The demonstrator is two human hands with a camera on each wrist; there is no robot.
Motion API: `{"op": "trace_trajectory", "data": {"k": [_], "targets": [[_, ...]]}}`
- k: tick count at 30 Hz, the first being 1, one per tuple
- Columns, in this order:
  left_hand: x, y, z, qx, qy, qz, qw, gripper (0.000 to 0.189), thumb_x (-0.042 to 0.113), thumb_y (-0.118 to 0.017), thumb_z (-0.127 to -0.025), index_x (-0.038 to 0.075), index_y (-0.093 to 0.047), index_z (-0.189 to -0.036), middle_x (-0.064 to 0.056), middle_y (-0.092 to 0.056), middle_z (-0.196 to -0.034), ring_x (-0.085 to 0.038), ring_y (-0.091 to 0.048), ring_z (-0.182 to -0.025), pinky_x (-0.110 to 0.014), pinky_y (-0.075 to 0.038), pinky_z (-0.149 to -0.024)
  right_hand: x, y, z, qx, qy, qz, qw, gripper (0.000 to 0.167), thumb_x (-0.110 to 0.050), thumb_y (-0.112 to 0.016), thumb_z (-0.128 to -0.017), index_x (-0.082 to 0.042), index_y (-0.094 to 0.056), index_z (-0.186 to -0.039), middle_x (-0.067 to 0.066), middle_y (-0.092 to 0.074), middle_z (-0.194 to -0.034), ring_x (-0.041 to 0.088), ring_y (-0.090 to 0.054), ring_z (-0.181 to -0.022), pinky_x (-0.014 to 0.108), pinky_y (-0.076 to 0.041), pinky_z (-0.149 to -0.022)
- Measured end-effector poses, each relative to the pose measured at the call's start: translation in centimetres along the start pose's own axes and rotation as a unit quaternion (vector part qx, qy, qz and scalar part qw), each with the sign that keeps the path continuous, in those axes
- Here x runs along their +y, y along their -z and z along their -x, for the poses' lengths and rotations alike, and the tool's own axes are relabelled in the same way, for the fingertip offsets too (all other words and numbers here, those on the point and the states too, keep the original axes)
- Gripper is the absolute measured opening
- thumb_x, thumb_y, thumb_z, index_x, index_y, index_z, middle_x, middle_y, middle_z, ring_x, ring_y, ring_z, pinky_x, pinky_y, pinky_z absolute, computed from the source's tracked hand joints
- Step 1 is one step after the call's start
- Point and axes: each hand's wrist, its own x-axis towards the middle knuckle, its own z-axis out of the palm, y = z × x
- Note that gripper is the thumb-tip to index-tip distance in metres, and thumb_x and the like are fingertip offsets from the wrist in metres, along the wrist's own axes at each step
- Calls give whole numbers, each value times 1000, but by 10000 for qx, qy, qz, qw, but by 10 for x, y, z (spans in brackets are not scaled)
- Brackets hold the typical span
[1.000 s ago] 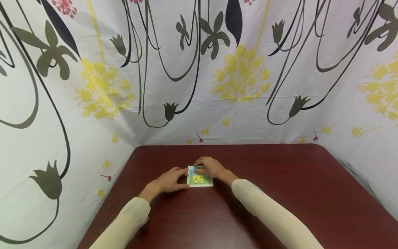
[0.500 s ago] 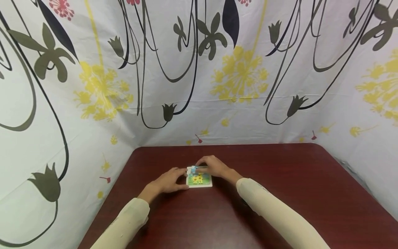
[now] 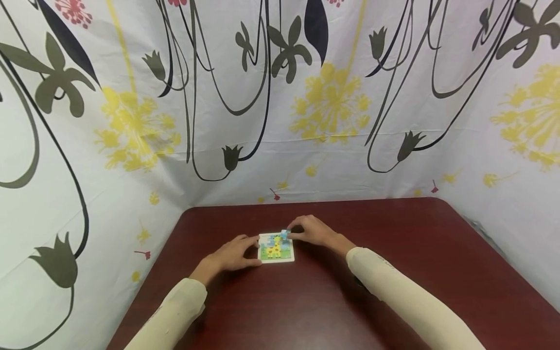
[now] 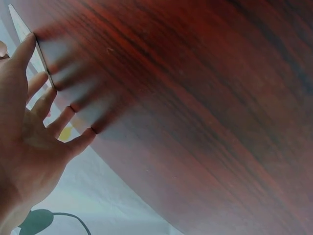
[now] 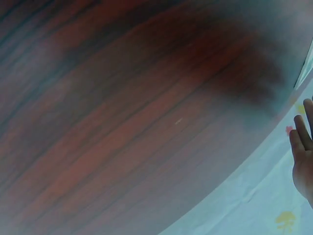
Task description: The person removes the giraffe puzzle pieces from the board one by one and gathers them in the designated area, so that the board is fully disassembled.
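Note:
A small square jigsaw puzzle [image 3: 280,261] with a white frame and a giraffe picture lies flat on the table. My left hand [image 3: 238,253] rests at its left side, thumb by the near corner and fingers by the far one. In the left wrist view, that hand [image 4: 34,127] has its fingers spread, thumb tip right at the edge of the frame [image 4: 19,23]. Between thumb and fingers, my right hand [image 3: 313,230] pinches a light-blue puzzle piece [image 3: 285,234], raised and tilted over the puzzle's far right corner. The right wrist view catches only part of this hand [image 5: 304,156].
The dark red wood-grain table [image 3: 245,301] has rounded far corners. White cloth [image 3: 271,170] with printed flowers hangs behind it and along both sides.
My right hand has moved right with the blue piece, from over the puzzle's upper middle to its far right corner, uncovering more of the picture. My left hand stays at the left edge.

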Motion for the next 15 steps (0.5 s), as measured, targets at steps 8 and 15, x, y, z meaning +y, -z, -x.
{"op": "trace_trajectory", "data": {"k": [8, 15], "targets": [[-3, 1, -2, -61, -50, -10, 10000, 63, 47, -76, -94, 16, -57, -146, -1, -59, -143, -36, -40, -146, -56, -41, -111, 13, 9, 13, 69, -138, 133, 9998, 26, -30, -77, -97, -11, -78, -115, 4, -75, -114, 21, -70, -109, 42, -56, -91], [-2, 1, -4, -93, 19, -52, 9999, 63, 49, -75, -94, 17, -57, -146, 0, -58, -145, -35, -40, -146, -56, -40, -111, 23, 13, 21, 24, -152, 346, 9993, 26, -30, -77, -96, -10, -79, -114, 3, -75, -113, 22, -69, -109, 43, -55, -92]]}}
